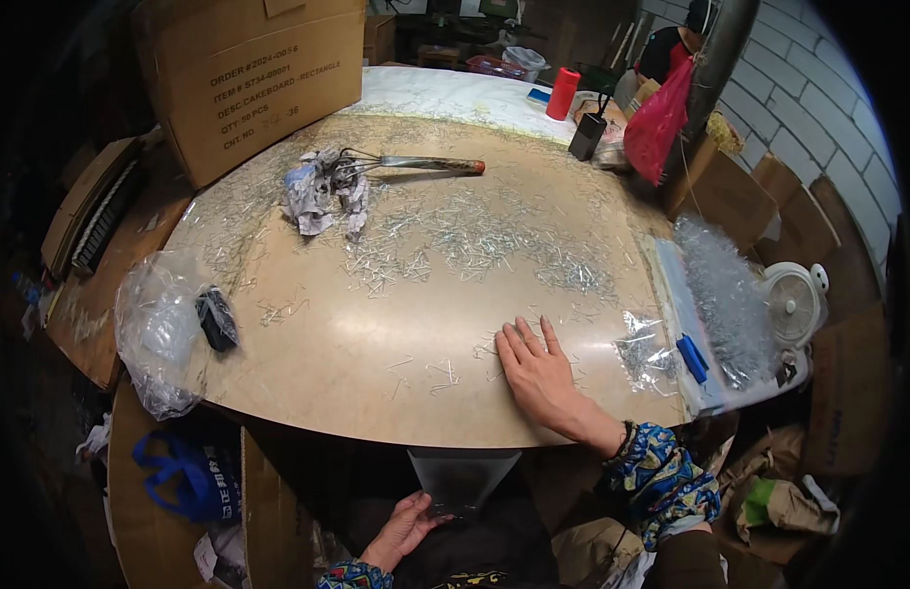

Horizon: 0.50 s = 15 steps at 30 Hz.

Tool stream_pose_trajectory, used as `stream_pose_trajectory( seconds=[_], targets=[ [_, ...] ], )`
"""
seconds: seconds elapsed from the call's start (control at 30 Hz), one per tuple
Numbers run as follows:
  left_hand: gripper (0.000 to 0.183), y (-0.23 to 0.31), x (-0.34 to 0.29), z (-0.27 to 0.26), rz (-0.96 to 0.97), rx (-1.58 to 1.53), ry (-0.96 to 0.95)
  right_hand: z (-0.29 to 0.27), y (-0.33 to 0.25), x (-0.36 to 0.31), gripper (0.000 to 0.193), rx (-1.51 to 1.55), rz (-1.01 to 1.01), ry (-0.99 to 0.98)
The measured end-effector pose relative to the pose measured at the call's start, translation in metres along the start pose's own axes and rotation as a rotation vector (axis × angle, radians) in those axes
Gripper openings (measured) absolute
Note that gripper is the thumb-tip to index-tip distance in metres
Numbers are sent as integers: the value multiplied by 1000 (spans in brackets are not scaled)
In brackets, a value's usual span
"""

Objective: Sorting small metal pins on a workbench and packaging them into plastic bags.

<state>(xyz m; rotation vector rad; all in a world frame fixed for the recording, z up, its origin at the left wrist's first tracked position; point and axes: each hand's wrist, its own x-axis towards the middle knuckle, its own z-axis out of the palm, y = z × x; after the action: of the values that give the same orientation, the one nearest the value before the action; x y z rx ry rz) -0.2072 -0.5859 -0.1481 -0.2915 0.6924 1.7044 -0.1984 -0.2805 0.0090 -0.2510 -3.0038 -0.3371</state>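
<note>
My right hand (541, 381) lies palm down with fingers stretched out on the tan tabletop (317, 358), over a few small thin metal pieces. Below the table's near edge, my left hand (404, 530) pinches the lower part of a clear plastic bag (462, 473), whose wide upper end meets the edge. Many loose bent metal pieces (484, 243), thin like wire hooks, are spread across the middle of the table. A few more (443, 376) lie left of my right hand. To its right is a small clear packet (643, 350) with similar pieces.
A small hand rake (425, 163) rests beside crumpled paper or cloth (317, 201). A large cardboard box (258, 93) stands far left; a clear plastic bag (160, 329) lies nearer. Rightward are a bulky clear bag (730, 294), white fan (795, 302) and red bottle (563, 95). Another person (664, 51) is behind.
</note>
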Motion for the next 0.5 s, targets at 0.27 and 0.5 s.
stream_pose_trajectory(
  seconds=[0.27, 0.5],
  targets=[
    [22, 0, 0, 0, -1, 0, -3, -6, -2, -1, 52, 10, 7, -18],
    [23, 0, -1, 2, -2, 15, 18, -7, -6, -1, 55, 85, -15, -13]
  ],
)
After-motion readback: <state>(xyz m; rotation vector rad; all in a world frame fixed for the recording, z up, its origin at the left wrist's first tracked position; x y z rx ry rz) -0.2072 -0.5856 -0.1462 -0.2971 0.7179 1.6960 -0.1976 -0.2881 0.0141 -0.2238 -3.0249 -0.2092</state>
